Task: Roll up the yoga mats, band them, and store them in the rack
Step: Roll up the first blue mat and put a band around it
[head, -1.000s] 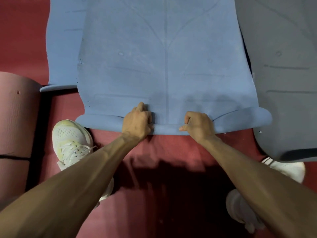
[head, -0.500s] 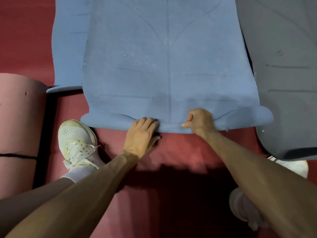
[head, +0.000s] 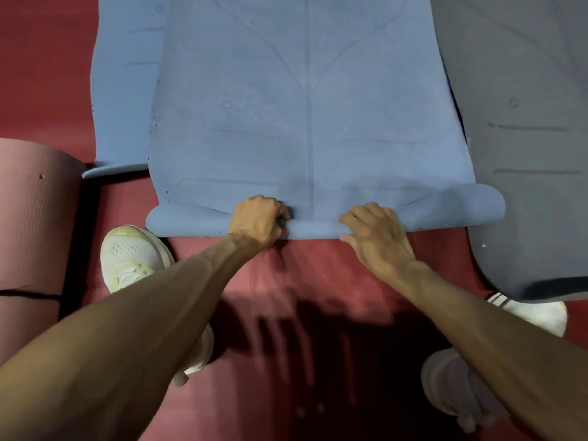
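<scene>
"Pink mat (head: 31, 233) at the far left, is that one finished?"

"Rolled, with a black band (head: 28, 294) round it, so I judge it only needs the rack, which is nowhere in view."

"And next to it?"

"A second blue mat (head: 124, 90) lies flat on the red floor (head: 47, 74), its edge under the blue mat (head: 305, 106) I am working on, as far as I can tell. Mine has just a thin roll (head: 191, 219) at its near edge; nearly all its length lies flat ahead of me."

"How are you holding it?"

"My left hand (head: 259, 221) has its fingers curled over the roll, left of the mat's centre line. My right hand (head: 378, 237) grips it too, fingers hooked over the top and thumb at the near side, a little apart from the left."

"And to the right?"

"A grey mat (head: 525, 122), flat, with no hand on it. By my reckoning: one banded, one barely begun, two to roll, none stored."
</scene>
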A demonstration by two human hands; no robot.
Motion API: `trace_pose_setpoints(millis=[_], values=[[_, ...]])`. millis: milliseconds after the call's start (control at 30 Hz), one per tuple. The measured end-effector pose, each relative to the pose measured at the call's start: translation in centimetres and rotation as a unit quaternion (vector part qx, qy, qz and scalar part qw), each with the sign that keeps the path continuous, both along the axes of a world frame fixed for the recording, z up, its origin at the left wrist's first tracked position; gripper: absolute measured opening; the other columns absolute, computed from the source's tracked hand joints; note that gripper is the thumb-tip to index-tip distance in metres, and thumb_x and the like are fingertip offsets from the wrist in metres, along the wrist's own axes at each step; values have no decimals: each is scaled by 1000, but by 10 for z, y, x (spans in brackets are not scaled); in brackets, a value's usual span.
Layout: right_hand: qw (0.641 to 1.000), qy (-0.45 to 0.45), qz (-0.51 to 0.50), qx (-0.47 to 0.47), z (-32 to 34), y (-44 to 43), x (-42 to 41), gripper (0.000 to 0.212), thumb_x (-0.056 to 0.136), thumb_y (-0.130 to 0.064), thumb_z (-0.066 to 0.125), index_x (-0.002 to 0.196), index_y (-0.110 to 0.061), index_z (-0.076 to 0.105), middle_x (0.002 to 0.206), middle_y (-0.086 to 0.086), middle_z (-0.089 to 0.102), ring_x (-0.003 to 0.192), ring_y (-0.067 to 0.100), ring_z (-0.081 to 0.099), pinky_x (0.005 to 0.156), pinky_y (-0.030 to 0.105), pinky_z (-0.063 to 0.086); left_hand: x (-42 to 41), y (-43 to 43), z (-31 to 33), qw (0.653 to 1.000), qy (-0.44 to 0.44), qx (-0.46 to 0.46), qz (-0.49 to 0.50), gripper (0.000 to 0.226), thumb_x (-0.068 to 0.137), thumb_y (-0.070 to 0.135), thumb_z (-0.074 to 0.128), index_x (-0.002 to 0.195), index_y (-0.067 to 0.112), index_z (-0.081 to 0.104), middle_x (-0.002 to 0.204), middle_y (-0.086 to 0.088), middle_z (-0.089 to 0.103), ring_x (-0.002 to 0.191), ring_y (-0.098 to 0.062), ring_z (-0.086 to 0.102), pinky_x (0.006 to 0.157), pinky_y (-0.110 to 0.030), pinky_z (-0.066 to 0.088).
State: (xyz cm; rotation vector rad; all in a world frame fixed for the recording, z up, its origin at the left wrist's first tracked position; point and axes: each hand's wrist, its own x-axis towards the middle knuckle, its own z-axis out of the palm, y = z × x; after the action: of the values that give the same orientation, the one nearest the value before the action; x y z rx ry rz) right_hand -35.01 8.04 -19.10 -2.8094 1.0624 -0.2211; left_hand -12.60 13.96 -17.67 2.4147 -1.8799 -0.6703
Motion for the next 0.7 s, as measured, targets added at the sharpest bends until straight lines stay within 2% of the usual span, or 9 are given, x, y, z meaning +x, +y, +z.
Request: trace_pose_setpoints(millis=[100, 167, 233, 333, 433, 500, 533, 600, 700], values=[[999, 50, 8, 12, -4, 7, -7, 55, 57, -23, 91, 104, -7, 68, 102, 8, 65, 91, 31, 60, 86, 44, 51, 2, -10, 3, 999, -2, 33, 15, 33, 75, 26, 68, 107, 32, 71, 107, 3, 70, 101, -23, 62, 74, -24, 38], [998, 54, -27, 19, -9, 13, -3, 61, 52, -23, 92, 105, -5, 68, 110, 15, 63, 99, 35, 58, 92, 48, 50, 2, -16, 5, 998, 0, 49, 31, 30, 74, 26, 69, 103, 32, 73, 104, 4, 71, 99, -22, 63, 75, -23, 40], [997, 38, -61, 19, -16, 15, 5, 53, 54, -23, 90, 99, -7, 69, 109, 16, 62, 100, 33, 51, 92, 48, 49, 4, -22, 7, 996, 12, 73, 46, 26, 71, 28, 75, 97, 31, 74, 99, 7, 71, 97, -19, 64, 73, -23, 41], [998, 1, -66, 10, -23, 10, 11, 33, 61, -17, 87, 88, -11, 68, 88, 3, 60, 84, 27, 54, 86, 40, 42, 6, -26, 10, 993, 28, 92, 62, 26, 68, 28, 79, 93, 29, 72, 92, 9, 70, 92, -16, 63, 69, -23, 38], [999, -17, -43, 28, -22, -4, 11, 21, 66, -13, 83, 78, -11, 66, 75, 0, 57, 72, 25, 54, 74, 38, 46, 5, -14, 5, 994, 36, 49, 91, 25, 67, 26, 75, 91, 28, 68, 90, 6, 70, 90, -20, 63, 69, -24, 38], [998, -8, -19, 60, -15, -16, 14, 19, 67, -12, 83, 75, -12, 65, 72, 0, 58, 69, 26, 55, 67, 36, 48, 1, 1, -3, 992, 56, 11, 115, 22, 76, 26, 71, 96, 23, 64, 94, 1, 67, 92, -24, 59, 72, -30, 42], [997, 12, -9, 76, -11, -21, 16, 16, 71, -12, 81, 77, -12, 66, 74, 1, 60, 71, 26, 56, 66, 35, 48, -2, 8, -7, 991, 70, -8, 117, 21, 81, 24, 68, 101, 19, 63, 97, -1, 66, 95, -25, 57, 75, -33, 44], [991, 67, -6, 117, -2, -33, 22, 9, 85, -17, 70, 93, -13, 68, 91, 2, 63, 88, 26, 56, 75, 37, 47, -8, 18, -14, 991, 75, -45, 104, 23, 89, 21, 62, 111, 12, 60, 106, -7, 61, 102, -29, 52, 86, -39, 43], [977, 121, -13, 177, 8, -49, 30, 20, 94, -28, 58, 110, -19, 66, 108, 1, 62, 108, 24, 54, 86, 35, 41, -13, 28, -16, 991, 45, -94, 83, 37, 91, 28, 61, 121, 8, 58, 117, -13, 53, 108, -33, 46, 94, -39, 36]])
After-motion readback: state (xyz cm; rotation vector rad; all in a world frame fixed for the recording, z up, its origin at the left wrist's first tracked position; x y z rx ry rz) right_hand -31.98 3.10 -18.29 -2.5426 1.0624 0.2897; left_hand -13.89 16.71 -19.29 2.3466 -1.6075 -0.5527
